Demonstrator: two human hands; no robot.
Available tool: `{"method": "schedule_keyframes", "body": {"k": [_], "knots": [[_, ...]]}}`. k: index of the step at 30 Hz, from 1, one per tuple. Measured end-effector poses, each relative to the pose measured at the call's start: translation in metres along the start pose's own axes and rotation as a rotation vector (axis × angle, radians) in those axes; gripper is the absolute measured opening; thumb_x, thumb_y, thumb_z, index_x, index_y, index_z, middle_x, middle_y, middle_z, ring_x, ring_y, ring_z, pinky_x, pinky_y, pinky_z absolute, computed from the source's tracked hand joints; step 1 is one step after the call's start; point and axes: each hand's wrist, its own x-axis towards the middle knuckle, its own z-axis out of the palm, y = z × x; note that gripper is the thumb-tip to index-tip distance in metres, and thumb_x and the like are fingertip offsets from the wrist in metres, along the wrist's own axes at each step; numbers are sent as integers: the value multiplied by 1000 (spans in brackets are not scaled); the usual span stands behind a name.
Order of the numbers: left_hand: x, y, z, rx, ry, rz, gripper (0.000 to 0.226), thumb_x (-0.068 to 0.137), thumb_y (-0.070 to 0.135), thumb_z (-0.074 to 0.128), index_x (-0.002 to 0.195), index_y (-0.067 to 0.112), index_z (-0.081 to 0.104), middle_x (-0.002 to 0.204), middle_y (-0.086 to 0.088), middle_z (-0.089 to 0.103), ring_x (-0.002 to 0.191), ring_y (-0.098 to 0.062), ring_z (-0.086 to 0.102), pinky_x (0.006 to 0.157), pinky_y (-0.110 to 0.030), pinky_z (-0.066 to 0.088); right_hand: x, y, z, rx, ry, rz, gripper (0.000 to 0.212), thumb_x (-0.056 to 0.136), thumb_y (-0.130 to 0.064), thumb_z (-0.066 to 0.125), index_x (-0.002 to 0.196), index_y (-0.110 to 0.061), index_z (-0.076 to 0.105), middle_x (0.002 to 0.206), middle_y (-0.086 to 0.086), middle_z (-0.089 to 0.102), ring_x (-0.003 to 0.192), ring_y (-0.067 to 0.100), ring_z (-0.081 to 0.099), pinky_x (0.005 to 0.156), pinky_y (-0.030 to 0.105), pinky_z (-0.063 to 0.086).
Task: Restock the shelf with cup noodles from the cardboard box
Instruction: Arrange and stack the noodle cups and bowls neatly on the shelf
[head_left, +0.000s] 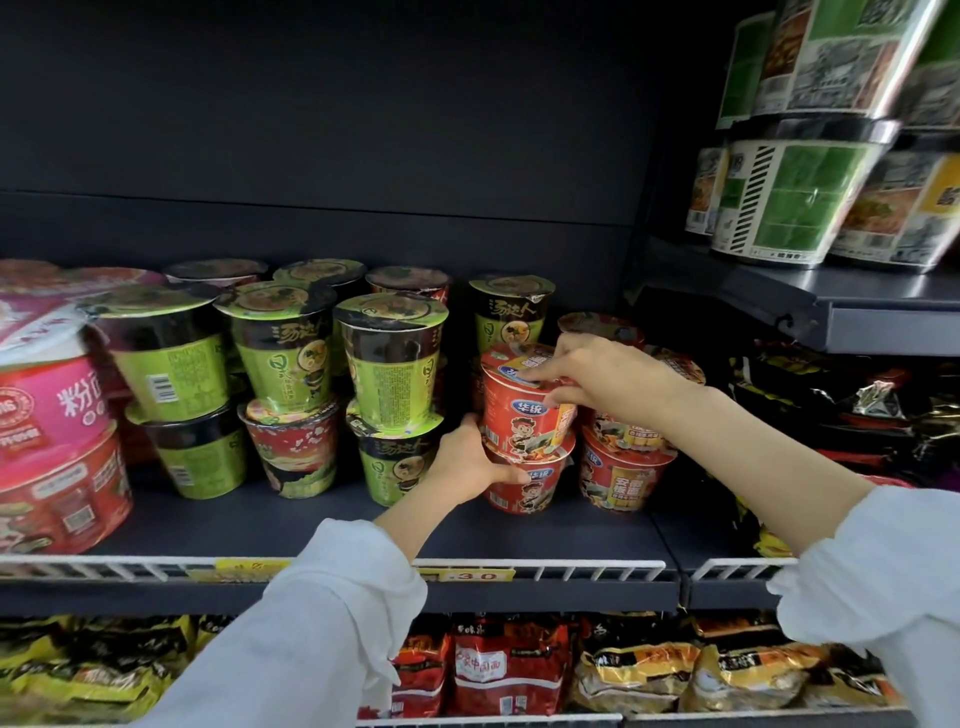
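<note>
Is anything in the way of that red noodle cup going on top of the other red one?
Nothing visible is in the way. The top red cup already sits on the lower red cup, a bit tilted. The right hand grips its lid, the left hand holds where the two cups meet, and green cups stand beside it.

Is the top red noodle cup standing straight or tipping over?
Tipping a little. The top red cup leans on the lower red cup, its lid slanted, under the right hand.
</note>
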Motion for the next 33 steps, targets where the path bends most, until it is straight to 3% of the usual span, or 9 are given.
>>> {"method": "schedule_keyframes", "body": {"k": [4,10,17,20,23,26,29,33], "knots": [[1,1,-1,26,-22,14,92,63,29,86,138,10,37,135,-6,54,126,-23,49,104,-36,42,0,-5,3,41,29,13,47,92,-35,53,139,-35,43,114,5,47,107,17,48,81,25,41],[-1,8,-6,4,-127,21,89,69,23,83,142,17,33,139,-4,51,128,-22,47,108,-36,38,-2,-7,5,79,84,47,47,92,-40,53,138,-35,45,101,-2,39,107,15,45,78,23,37],[-17,17,-20,232,2,132,66,78,21,75,134,6,42,132,-11,55,121,-25,53,102,-35,43,3,-31,0,132,210,50,47,91,-43,53,135,-27,49,125,0,48,120,17,43,96,34,44],[-33,16,-45,269,80,214,40,86,16,65,123,5,55,120,-12,62,102,-22,64,91,-31,50,15,-51,-6,232,268,61,45,92,-39,54,134,-22,49,127,1,48,123,16,43,96,31,45],[-50,9,-77,304,208,283,10,88,17,60,95,12,65,90,-2,67,77,-12,61,71,-19,47,31,-73,-7,395,276,143,48,90,-29,59,132,-11,43,123,10,53,116,24,51,96,34,45],[-61,-7,-108,291,364,260,13,88,21,61,77,16,55,74,2,57,68,-13,54,60,-19,37,47,-93,-4,605,215,274,54,88,-24,64,128,-3,34,108,17,62,103,30,60,86,37,48],[-64,-29,-130,241,441,204,13,88,21,61,88,11,52,88,-4,57,81,-19,56,66,-22,38,60,-109,4,692,147,399,61,86,-26,66,130,-1,31,115,17,60,110,31,57,76,27,40],[-55,-51,-139,206,283,99,50,89,24,61,130,1,45,124,-15,55,115,-29,55,95,-35,45,66,-128,30,853,-38,453,74,80,-28,73,137,-3,34,132,8,52,123,23,49,90,24,39]]}}
